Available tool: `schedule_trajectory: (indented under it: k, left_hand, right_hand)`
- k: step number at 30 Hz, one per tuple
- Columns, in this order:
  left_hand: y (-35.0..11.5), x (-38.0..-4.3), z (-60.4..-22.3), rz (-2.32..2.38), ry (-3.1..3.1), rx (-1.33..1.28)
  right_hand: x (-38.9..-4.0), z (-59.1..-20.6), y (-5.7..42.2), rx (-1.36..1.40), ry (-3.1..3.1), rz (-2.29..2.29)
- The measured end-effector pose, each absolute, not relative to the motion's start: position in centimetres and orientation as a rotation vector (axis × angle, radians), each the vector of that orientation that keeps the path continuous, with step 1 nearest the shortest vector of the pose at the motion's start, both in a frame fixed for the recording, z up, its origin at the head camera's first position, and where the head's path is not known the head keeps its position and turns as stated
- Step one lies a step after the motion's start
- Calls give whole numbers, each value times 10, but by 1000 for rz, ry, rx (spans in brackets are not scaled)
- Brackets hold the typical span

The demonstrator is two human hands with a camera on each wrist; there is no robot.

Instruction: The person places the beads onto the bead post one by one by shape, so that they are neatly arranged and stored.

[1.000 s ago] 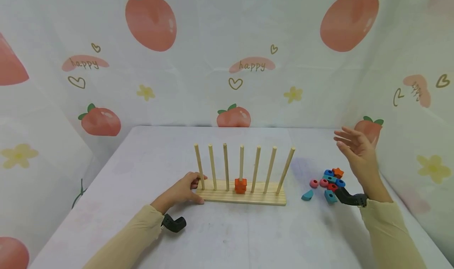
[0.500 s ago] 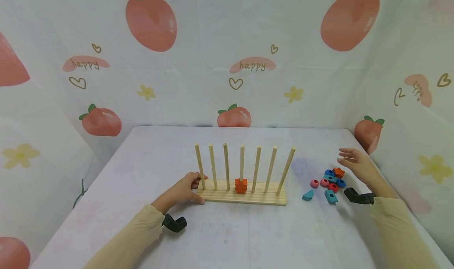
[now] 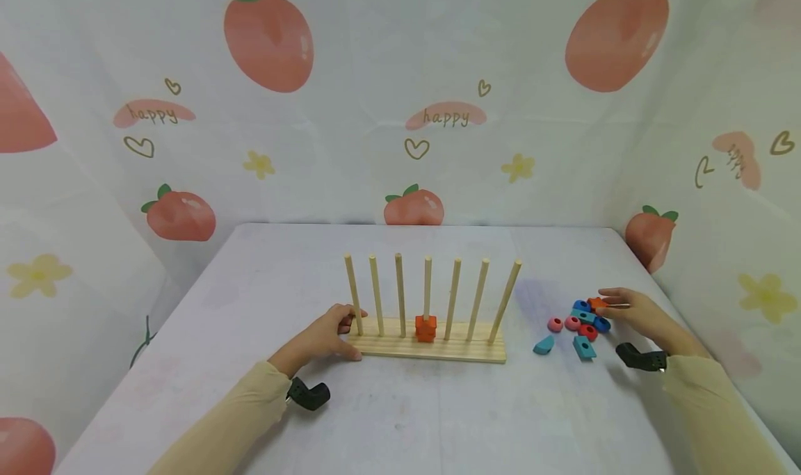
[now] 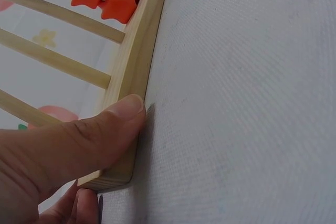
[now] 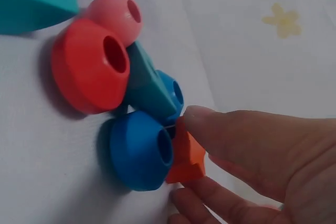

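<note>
Right hand [image 3: 651, 320], lowered from a moment ago, now pinches an orange star [image 5: 188, 158] at the far right edge of the bead pile [image 3: 583, 316]; piece seems secured, not yet lifted. Left hand [image 3: 319, 336] grips left end of the peg board [image 3: 432, 350]; its middle peg [image 3: 427, 280] holds two stacked stars [image 3: 425, 329], other six bare
</note>
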State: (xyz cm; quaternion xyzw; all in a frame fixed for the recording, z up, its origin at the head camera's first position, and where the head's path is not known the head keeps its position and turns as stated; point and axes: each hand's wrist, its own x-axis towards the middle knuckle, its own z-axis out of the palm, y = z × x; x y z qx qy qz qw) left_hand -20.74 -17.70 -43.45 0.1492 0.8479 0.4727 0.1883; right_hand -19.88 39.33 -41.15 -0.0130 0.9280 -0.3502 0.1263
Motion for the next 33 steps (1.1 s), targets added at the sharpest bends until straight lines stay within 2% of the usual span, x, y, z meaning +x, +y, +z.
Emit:
schedule_trajectory:
  k: [33]
  left_hand:
    - [-177, -206, -433, 1328, 2390, 422]
  right_hand:
    - [-211, -419, 398, 60, 2624, -1035]
